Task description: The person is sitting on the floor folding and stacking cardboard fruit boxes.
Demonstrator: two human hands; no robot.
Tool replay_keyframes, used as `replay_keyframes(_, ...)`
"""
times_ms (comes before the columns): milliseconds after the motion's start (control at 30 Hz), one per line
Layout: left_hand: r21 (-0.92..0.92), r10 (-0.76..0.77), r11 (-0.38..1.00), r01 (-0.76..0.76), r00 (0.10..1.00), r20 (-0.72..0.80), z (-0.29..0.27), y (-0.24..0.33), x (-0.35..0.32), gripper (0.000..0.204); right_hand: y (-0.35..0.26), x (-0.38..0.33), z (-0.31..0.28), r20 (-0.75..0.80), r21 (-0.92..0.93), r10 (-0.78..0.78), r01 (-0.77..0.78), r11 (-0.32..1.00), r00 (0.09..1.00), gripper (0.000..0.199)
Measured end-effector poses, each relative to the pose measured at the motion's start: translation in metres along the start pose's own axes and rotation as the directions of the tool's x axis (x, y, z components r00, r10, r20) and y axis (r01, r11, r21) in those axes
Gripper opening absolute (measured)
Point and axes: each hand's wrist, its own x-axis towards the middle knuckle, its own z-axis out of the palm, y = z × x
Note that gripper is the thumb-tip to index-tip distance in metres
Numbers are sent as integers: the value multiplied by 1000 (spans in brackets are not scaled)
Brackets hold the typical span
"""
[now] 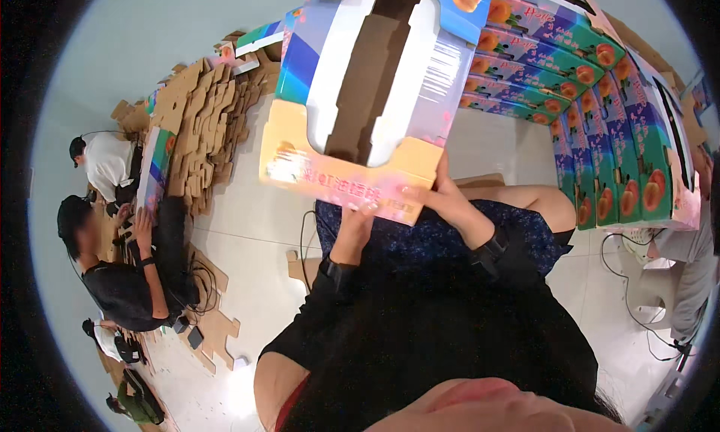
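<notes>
A printed cardboard fruit box (300, 162) is held up in front of me. Its front panel is peach-orange, and the sides are blue, green and pale purple. White flaps line a long opening in the top, and brown cardboard shows inside. My left hand (357, 223) grips the lower edge of the front panel near its middle. At the panel's right corner, my right hand (448, 199) has its thumb on the front, with part of the fingers hidden by the box.
Stacked fruit boxes (611, 162) form a wall at the right. Flattened brown cardboard (206, 124) is heaped at the left, where a person in black (120, 282) and others sit. Cables (626, 282) and loose cardboard pieces (214, 327) lie on the tiled floor (240, 263).
</notes>
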Motion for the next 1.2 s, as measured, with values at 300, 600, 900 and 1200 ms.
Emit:
replay_keyframes(300,689,16,704,-174,973,230,-31,11,-7,52,9,-20,-45,-229,600,401,-196,776,887,61)
replay_keyframes(600,651,471,667,-361,882,6,-28,128,37,53,-14,-88,-126,-552,567,453,-82,819,701,48)
replay_keyframes(900,594,351,655,-466,885,307,69,190,58,116,-38,-81,-132,-161,539,556,-399,741,816,60)
replay_keyframes(1200,377,-1,925,-50,991,133,42,184,81,70,-41,-71,-115,-342,406,263,-111,907,902,89)
